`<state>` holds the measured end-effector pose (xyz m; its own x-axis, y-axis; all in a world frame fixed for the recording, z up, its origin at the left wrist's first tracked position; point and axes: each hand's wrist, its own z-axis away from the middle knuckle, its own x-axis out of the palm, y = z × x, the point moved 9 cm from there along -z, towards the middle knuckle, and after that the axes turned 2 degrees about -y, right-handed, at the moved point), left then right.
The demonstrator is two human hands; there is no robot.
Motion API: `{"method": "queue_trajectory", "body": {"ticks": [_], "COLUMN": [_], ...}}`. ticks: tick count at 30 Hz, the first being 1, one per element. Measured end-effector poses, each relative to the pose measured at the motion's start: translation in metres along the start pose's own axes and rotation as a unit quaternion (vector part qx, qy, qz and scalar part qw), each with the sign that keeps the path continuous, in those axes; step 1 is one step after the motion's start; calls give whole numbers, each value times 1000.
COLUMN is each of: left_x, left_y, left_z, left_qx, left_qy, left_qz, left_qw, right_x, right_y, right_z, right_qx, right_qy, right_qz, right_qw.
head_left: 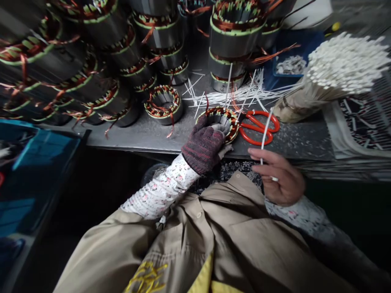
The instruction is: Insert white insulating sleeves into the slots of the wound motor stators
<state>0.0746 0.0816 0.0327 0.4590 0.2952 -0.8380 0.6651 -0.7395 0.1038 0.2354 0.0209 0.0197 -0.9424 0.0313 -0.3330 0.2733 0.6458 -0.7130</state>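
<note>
Gloved in dark knit, the left hand is clamped over the rim of a small copper-wound motor stator, its fingers curled across the green-and-copper winding and into the bore, and the stator sits on the steel workbench just ahead of that hand. The bare right hand hangs just right of the stator, its fingers closed around a long white insulating strip that stands upright through the grip. Closer in, below both hands, is the front of a beige work coat with yellow stitching, and a floral sleeve runs up to the glove. Touching the stator on its right, and just ahead of the right hand, lie orange-handled scissors. Beyond the left hand, a second wound stator stands alone, and past it, farther left and ahead, rise rows of larger stators with loose copper leads. A scatter of loose white strips spreads across the bench ahead of both hands. Farther ahead of the right hand sits a thick bundle of white strips wrapped at its base in tan material, with a blue tray of small pale pieces behind it.
</note>
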Motion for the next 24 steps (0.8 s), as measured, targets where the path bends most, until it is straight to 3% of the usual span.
{"method": "queue_trajectory", "body": {"ticks": [2, 5, 8, 11, 15, 19, 24], "left_x": [1, -1, -2, 4, 6, -1, 7], "left_y": [1, -1, -5, -9, -5, 2, -15], "left_z": [0, 1, 0, -1, -1, 0, 7], "left_qx": [-1, -11, -28, -50, -46, -27, -122], "left_qy": [2, 18, 31, -5, -44, -26, 11], "left_qz": [1, 33, 85, 111, 67, 26, 190], "left_qw": [1000, 999, 995, 993, 996, 999, 974], "right_x": [4, 7, 8, 9, 12, 27, 43], "right_y": [-17, -24, -25, -23, -9, 16, 34], "right_z": [2, 1, 1, 1, -6, -20, -30], "right_qx": [-94, -118, -100, -78, -15, 56, 110], "right_qy": [-30, -51, -66, -67, -18, 23, 43], "right_qz": [48, 44, 29, 24, 37, -9, -90], "right_qw": [994, 991, 992, 994, 999, 998, 989]}}
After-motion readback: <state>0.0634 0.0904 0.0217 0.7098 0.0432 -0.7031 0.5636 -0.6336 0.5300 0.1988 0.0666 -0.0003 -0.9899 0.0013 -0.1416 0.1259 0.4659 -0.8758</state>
